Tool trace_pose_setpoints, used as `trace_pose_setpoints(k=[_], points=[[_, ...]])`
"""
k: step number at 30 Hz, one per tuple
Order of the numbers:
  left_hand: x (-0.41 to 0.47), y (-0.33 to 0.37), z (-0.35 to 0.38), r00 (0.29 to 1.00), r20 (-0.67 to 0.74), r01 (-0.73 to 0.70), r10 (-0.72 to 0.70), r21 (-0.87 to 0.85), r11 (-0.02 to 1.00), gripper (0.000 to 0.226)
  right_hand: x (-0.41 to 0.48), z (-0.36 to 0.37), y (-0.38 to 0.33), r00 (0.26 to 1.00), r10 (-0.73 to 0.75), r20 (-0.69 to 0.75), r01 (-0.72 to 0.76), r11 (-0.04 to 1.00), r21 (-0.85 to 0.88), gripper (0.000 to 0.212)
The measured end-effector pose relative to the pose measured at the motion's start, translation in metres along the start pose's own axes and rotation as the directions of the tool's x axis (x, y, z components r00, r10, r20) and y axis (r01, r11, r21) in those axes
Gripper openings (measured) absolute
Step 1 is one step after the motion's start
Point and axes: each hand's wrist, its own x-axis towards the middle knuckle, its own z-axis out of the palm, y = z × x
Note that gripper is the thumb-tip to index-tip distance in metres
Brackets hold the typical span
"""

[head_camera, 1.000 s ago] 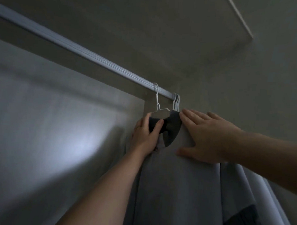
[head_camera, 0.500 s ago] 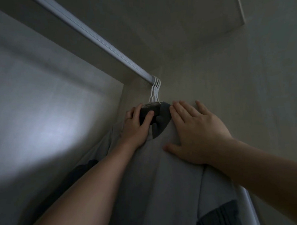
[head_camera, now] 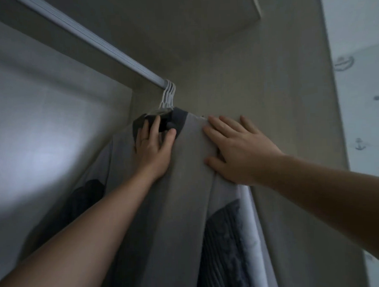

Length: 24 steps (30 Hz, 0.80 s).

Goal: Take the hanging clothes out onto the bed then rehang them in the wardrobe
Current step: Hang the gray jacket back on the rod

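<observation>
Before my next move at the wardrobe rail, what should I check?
1. The hanger hooks over the rail: ok, bunched at its right end.
2. Hook count: cannot tell, they overlap.
3. Hold of the left hand on the dark collar: cannot tell; fingers lie over it.
4. The right hand: ok, flat on the shoulder of the grey garment, holding nothing.
5. The dark ribbed garment on a hanger: cannot tell, its top is hidden.

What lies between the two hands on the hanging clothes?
In the head view, only the pale grey garment spans the stretch between the left hand and the right hand, with its dark collar at the top.
</observation>
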Motion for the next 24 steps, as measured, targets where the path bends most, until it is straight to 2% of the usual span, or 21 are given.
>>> trace_pose_setpoints(k=[3, 5, 8, 15, 17, 20, 24], points=[[-0.04, 0.038, -0.002, 0.987, 0.012, -0.158, 0.158, -0.001, 0.988, 0.085, -0.047, -0.016, 0.011, 0.999, -0.018, -0.027, 0.018, 1.0, -0.001, 0.075], [-0.07, 0.066, -0.003, 0.96, 0.031, -0.275, 0.277, -0.056, 0.96, 0.081, -0.086, -0.026, 0.019, 0.998, -0.05, -0.049, 0.049, 0.999, -0.024, 0.073], [-0.121, 0.102, -0.001, 0.913, 0.051, -0.404, 0.405, -0.033, 0.914, 0.072, -0.152, -0.037, 0.035, 0.998, -0.049, -0.039, 0.049, 0.999, -0.004, 0.071], [-0.268, 0.173, 0.04, 0.865, 0.228, -0.467, 0.446, 0.042, 0.883, 0.067, -0.331, -0.047, 0.097, 0.993, 0.066, 0.098, -0.079, 0.986, 0.145, 0.07], [-0.31, 0.197, 0.06, 0.832, 0.283, -0.499, 0.478, 0.003, 0.867, 0.067, -0.382, -0.053, 0.119, 0.984, 0.106, 0.141, -0.129, 0.979, 0.158, 0.069], [-0.375, 0.235, 0.096, 0.798, 0.369, -0.472, 0.476, -0.108, 0.875, 0.067, -0.461, -0.06, 0.15, 0.956, 0.179, 0.234, -0.216, 0.966, 0.141, 0.069], [-0.458, 0.29, 0.153, 0.722, 0.493, -0.412, 0.485, -0.257, 0.874, 0.067, -0.568, -0.07, 0.187, 0.873, 0.3, 0.383, -0.35, 0.934, 0.066, 0.071]])
